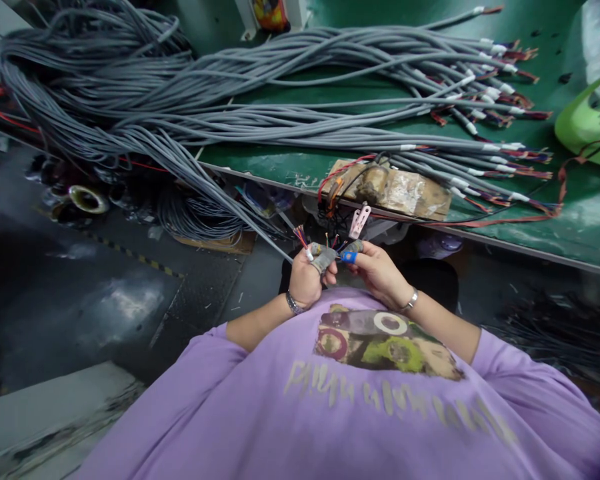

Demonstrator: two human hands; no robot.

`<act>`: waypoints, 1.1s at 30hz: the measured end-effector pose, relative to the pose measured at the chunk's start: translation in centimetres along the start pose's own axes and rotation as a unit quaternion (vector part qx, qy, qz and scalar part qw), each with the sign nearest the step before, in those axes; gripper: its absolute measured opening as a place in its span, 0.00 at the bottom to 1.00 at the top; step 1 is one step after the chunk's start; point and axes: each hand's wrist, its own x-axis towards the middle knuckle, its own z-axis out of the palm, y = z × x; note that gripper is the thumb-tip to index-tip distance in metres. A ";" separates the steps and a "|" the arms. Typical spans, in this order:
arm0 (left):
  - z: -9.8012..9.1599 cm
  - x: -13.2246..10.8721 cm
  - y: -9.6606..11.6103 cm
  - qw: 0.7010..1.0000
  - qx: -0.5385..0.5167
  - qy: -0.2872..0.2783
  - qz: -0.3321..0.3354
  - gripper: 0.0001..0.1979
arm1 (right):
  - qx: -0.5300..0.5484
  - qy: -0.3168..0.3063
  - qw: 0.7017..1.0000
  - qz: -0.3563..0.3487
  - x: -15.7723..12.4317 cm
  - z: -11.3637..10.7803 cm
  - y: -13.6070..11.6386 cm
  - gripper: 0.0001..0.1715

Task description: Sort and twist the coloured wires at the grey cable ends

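Observation:
My left hand [309, 275] is closed around the end of a grey cable [275, 245], whose white-banded tip fans out into thin coloured wires [300, 235]. Opposite it, my right hand [379, 268] pinches at the wire ends close to the left fingertips. Grey wraps cover some fingers of both hands, and a blue band [349, 257] sits on a right finger. The fingers hide exactly which wires the right hand grips. A pale pink clip [360, 221] hangs just beyond my hands at the bench edge.
A thick bundle of grey cables [260, 73] lies across the green bench [510, 237], stripped ends at the right. A taped cardboard block [397, 191] sits at the front edge. A green basket [577, 123] stands far right. Coiled cable [195, 213] rests below the bench.

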 end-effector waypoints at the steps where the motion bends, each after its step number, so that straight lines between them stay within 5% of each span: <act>1: 0.0 0.0 0.0 1.000 -0.001 0.001 0.002 0.19 | -0.006 -0.006 1.000 -0.007 0.0 -0.2 0.0 0.17; 9: -0.1 -0.2 0.0 1.000 -0.002 0.005 -0.004 0.19 | 0.007 -0.021 0.999 0.039 -0.3 -1.1 -1.2 0.20; 19: -0.6 -0.6 -0.7 0.996 0.075 -0.040 -0.007 0.19 | -0.046 -0.049 0.998 -0.009 0.4 0.6 -1.7 0.22; 27: -0.5 -0.6 -0.9 0.997 0.060 -0.050 -0.001 0.19 | 0.036 0.008 0.998 0.044 0.5 0.6 -1.1 0.22; 33: -0.2 -0.6 -0.4 1.000 0.023 -0.010 -0.012 0.20 | 0.125 -0.039 0.987 0.095 0.2 -0.6 -1.4 0.21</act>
